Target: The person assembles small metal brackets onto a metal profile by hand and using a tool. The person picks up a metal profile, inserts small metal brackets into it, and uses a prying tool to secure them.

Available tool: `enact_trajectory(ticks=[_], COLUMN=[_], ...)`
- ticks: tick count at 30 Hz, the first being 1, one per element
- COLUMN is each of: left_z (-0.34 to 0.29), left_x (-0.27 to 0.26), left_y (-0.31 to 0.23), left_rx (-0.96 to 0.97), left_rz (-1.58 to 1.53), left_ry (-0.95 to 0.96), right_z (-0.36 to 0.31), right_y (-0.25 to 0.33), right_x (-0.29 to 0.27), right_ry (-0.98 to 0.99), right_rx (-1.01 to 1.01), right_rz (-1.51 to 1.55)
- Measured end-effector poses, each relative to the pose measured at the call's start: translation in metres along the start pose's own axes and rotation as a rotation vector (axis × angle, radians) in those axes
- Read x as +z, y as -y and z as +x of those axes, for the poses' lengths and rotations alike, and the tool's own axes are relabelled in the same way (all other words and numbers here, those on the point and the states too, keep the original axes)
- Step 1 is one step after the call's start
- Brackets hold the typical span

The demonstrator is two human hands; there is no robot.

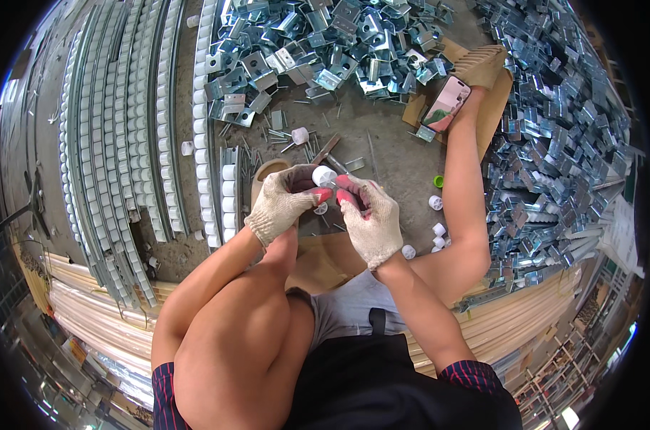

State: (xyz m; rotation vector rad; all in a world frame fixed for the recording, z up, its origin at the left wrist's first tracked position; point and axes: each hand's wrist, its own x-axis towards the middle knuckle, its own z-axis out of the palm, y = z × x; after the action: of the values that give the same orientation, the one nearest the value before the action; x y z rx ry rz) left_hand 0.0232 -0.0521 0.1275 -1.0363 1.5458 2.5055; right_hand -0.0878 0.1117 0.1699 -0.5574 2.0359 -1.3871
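Note:
Both my hands wear cream gloves with red fingertips and meet in front of my knees. Between its thumb and fingers, my left hand (285, 197) grips a small white plastic roller (324, 176). Closed in a pinch right beside that roller is my right hand (370, 215); whatever its fingertips hold is too small to make out. Below the hands, another white roller (320, 208) partly shows. Just beyond them a hammer (328, 147) lies on the floor, among scattered thin metal pins (312, 152). A short roller track (229, 193) stands left of my left hand.
Long metal tracks of white rollers (128, 136) lie at the left. Bent metal brackets form a heap (325, 43) ahead and a larger one (554, 143) at the right. A phone (448, 104) rests by my right foot. Loose rollers (438, 231) and a green ring (439, 181) lie near my right leg.

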Motion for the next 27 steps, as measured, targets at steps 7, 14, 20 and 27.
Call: enact_trajectory(ticks=[7, 14, 20, 27], left_z=[-0.008, -0.004, -0.010, -0.009], left_x=[0.000, -0.001, 0.000, -0.011], left_y=[-0.010, 0.007, 0.013, 0.017], left_rx=[-0.061, -0.056, 0.143, 0.150], left_rz=[0.062, 0.079, 0.639, 0.463], left_ry=[-0.016, -0.018, -0.090, -0.019], right_z=[0.006, 0.008, 0.010, 0.008], right_y=[-0.011, -0.002, 0.009, -0.026], right_x=[-0.001, -0.008, 0.001, -0.015], right_ry=[0.052, 0.118, 0.173, 0.216], right_rx=[-0.053, -0.052, 0.189, 0.050], right_rz=[-0.110, -0.216, -0.233, -0.036])
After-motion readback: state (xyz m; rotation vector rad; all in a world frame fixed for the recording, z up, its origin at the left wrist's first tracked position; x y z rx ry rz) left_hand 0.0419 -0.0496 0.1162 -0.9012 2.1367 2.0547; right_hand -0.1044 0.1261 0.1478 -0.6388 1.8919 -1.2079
